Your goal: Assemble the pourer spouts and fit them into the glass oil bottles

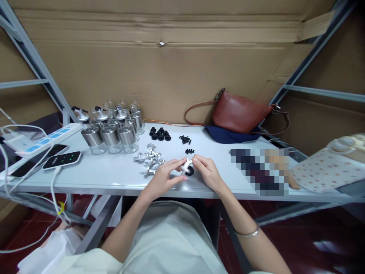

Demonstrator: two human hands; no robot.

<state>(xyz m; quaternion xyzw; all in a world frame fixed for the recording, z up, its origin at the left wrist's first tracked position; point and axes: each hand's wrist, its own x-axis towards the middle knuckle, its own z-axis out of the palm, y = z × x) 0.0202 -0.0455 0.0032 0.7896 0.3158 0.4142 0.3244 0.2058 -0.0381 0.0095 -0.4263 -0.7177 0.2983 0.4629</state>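
Note:
Both my hands meet over the front edge of the white table (114, 175). My left hand (167, 175) pinches a small silver spout piece (186, 165) between its fingertips. My right hand (207, 170) is closed on a black rubber ring (190, 171) pressed against that spout. A heap of several more silver spouts (148, 159) lies just left of my hands. Black rings (159, 134) and small black parts (185, 139) are scattered farther back.
Several glass bottles with steel bands (112, 127) stand at the back left. A power strip (47, 139), two phones (62, 160) and cables fill the left end. A brown leather bag (238, 113) on blue cloth sits at the back right, before a cardboard wall.

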